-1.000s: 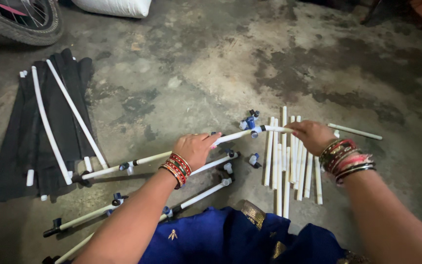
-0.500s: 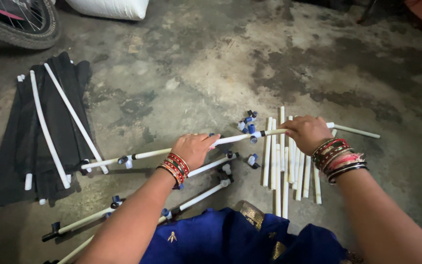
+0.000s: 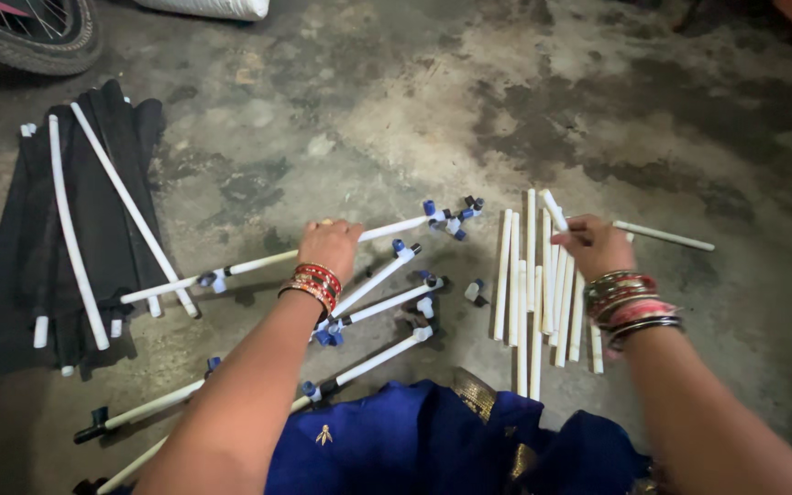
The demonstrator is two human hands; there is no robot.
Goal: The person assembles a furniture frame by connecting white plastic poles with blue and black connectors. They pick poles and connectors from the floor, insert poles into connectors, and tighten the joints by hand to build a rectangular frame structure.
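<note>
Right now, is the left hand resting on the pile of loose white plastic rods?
No, the left hand grips a long white rod with blue connectors, beside the pile.

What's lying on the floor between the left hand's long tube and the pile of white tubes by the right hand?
In the head view, between the long tube and the pile of white tubes, a small loose white-and-black connector lies on bare concrete.

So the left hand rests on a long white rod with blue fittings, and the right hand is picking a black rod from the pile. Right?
Not quite. In the head view the right hand lifts a white rod from the pile of white rods, not a black one. The left hand does rest on the long white rod.
</note>
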